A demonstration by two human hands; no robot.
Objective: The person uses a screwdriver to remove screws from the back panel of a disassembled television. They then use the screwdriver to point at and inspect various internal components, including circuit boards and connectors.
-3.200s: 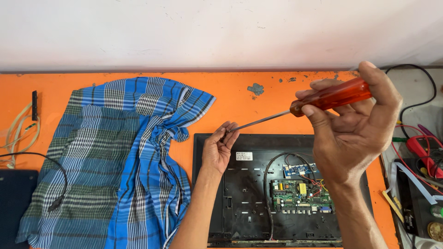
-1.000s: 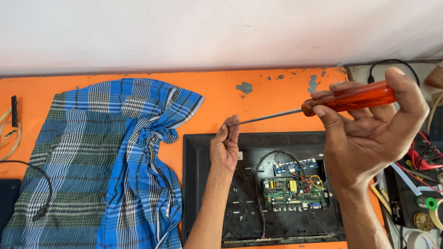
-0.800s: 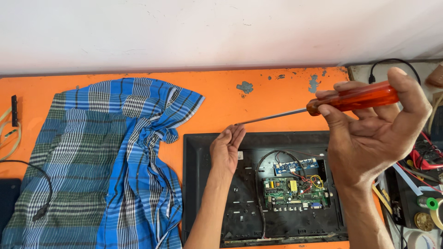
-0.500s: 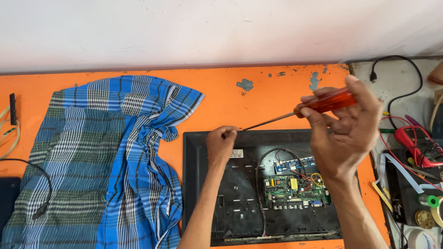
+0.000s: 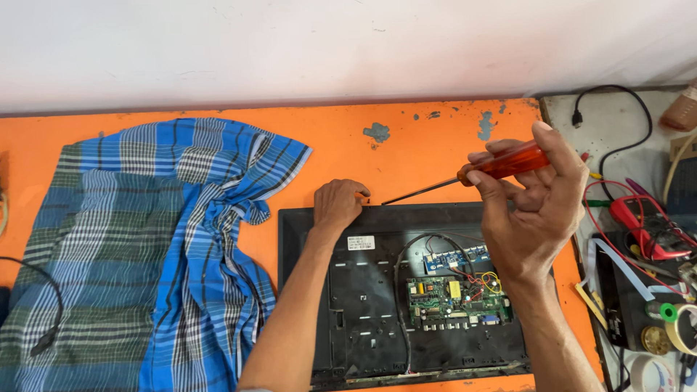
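Note:
An opened black flat-screen panel (image 5: 363,312) lies back-up on the orange table (image 5: 406,152), with green and blue circuit boards (image 5: 454,297) and wires exposed. My left hand (image 5: 338,205) rests curled at the panel's top edge, fingertips pinched by a small dark piece there. Above the panel's upper right, my right hand (image 5: 534,207) grips the orange handle of a screwdriver (image 5: 501,165). Its thin shaft slants down-left, the tip ending just right of my left fingers.
A blue checked cloth (image 5: 145,247) covers the table's left half. At the right sit a red multimeter (image 5: 650,229) with leads, a black cable (image 5: 617,123), tape rolls (image 5: 682,330) and small tools. A black wire (image 5: 43,319) lies at the far left.
My right hand has lowered the screwdriver so its tip now sits at the panel's top edge. My left hand has dropped onto that edge and curled its fingers.

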